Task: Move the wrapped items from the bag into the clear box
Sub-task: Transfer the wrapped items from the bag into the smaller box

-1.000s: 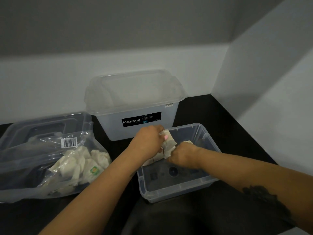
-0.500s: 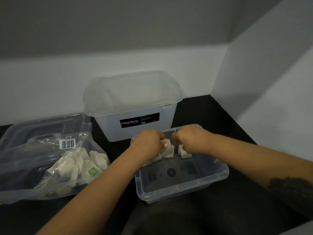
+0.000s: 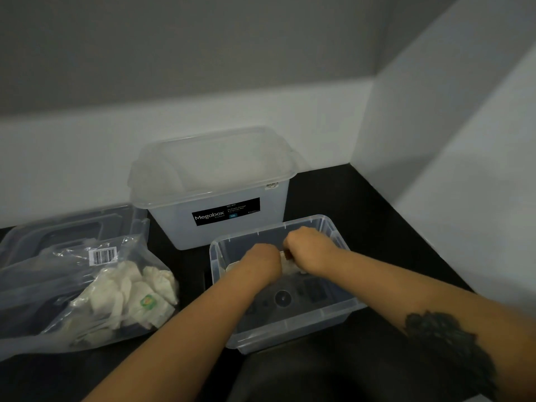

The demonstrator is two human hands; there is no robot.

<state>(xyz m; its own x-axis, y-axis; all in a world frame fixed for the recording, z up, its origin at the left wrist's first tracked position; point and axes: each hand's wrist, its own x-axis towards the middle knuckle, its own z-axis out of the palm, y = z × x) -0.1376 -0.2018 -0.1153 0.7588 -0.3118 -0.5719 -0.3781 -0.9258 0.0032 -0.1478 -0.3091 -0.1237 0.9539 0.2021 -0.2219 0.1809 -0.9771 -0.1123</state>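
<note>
A low clear box (image 3: pixel 290 329) stands open on the dark floor in front of me. Both my hands are inside it near its far wall. My left hand (image 3: pixel 261 261) and my right hand (image 3: pixel 309 249) are knuckles-up with fingers curled on white wrapped items (image 3: pixel 287 266), which show only as pale bits between and beside the hands. To the left lies a clear plastic bag (image 3: pixel 72 285) with a barcode sticker; several white wrapped items (image 3: pixel 130 297) are heaped inside it.
A taller lidded Megabox tub (image 3: pixel 214 195) stands just behind the clear box. A clear lid or tray (image 3: pixel 69 224) lies under the bag at the left. White walls form a corner at the back and right.
Both hands have sunk lower into the clear box with the white items. My right hand stays by the far wall and the hands are closer together than half a second ago.
</note>
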